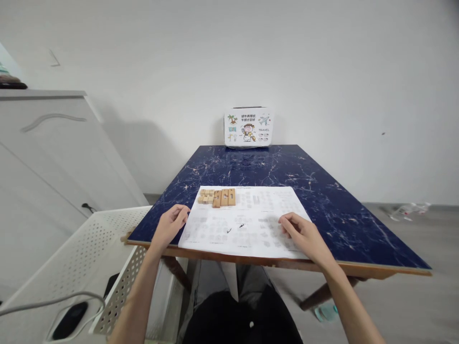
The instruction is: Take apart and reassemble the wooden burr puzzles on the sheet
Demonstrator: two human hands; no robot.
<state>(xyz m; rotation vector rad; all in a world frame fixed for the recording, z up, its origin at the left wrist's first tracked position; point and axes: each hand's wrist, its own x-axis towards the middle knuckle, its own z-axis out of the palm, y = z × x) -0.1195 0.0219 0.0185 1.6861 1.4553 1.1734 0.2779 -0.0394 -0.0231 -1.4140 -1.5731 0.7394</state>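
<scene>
Head view: note wooden blocks [224, 200], probably light and stiff, far left on likely flimsy paper [247, 235]; grip side faces. Left hand [171, 223] at the paper's left edge, right hand [300, 233] over its right, both with loosely curled fingers, nothing visibly held.

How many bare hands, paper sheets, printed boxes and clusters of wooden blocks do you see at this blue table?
Bare hands (left hand, right hand): 2
Paper sheet: 1
Printed box: 1
Cluster of wooden blocks: 1
Total: 5
</scene>
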